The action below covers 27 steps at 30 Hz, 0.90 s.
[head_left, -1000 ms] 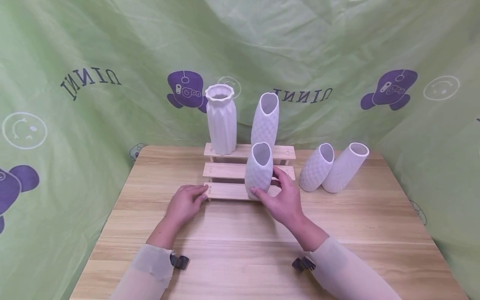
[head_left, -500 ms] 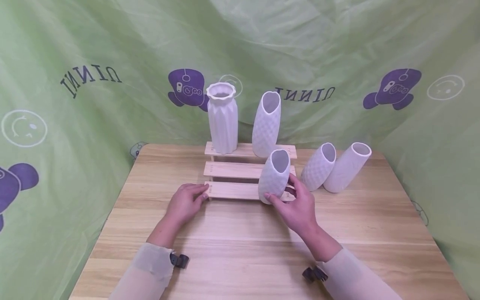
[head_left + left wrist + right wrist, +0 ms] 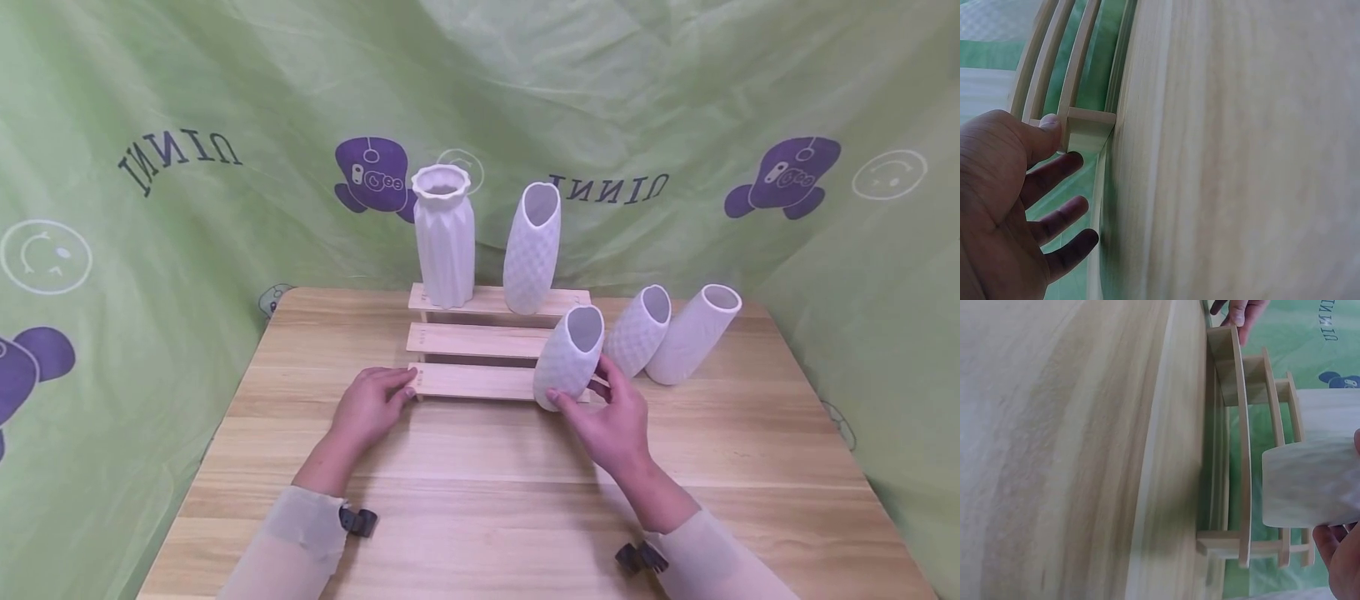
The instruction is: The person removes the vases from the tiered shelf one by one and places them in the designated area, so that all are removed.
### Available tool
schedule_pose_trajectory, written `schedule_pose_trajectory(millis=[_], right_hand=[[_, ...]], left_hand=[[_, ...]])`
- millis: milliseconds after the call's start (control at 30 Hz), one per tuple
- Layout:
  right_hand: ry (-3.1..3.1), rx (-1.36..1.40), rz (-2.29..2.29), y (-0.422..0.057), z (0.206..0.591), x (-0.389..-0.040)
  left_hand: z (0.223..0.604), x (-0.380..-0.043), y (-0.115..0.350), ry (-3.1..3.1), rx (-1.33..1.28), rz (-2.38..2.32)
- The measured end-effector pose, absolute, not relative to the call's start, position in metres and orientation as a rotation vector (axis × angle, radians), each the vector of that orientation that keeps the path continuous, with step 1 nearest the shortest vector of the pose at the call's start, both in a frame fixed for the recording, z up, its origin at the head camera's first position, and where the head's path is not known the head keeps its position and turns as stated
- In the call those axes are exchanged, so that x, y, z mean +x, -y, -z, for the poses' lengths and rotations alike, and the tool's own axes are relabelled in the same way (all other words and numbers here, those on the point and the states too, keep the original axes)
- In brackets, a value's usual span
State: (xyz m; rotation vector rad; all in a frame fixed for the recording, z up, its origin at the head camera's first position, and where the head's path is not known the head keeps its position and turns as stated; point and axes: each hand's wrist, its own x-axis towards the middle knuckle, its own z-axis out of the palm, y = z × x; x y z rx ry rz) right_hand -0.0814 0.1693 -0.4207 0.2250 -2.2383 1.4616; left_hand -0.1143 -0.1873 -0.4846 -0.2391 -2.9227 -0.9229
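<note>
My right hand [image 3: 617,417] grips a white textured vase [image 3: 567,358] with a slanted opening, thumb in front and fingers behind. It leans a little to the right over the right end of the stand's lowest step. In the right wrist view, a gap shows between the vase's base [image 3: 1272,487] and that step. At the left end, my left hand [image 3: 372,408] pinches the corner of the three-step wooden stand [image 3: 472,381] between thumb and index finger; its other fingers are spread in the left wrist view. A pleated vase [image 3: 446,250] and another textured vase [image 3: 532,250] stand on the top step.
Right of the stand, a textured vase [image 3: 639,332] and a smoother cylindrical vase [image 3: 692,336] stand side by side on the wooden table [image 3: 480,517]. A green printed cloth [image 3: 600,83] hangs behind and along both sides.
My right hand has carried the vase rightward and slightly toward me, and the vase leans more to the right. My left hand stays at the stand's corner.
</note>
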Motion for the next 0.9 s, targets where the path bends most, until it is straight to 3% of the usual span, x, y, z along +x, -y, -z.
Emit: schedule_pose_trajectory(millis=[667,900], right_hand=[[2.235,0.113,-1.423,-0.189,0.414,-0.069],[2.249,0.046,-1.390,-0.207,0.433,-0.074]], left_hand=[[0.485,-0.115,0.187,2.936,-0.222,0.914],[0.485,-0.114,0.187,2.931,-0.237,0.908]])
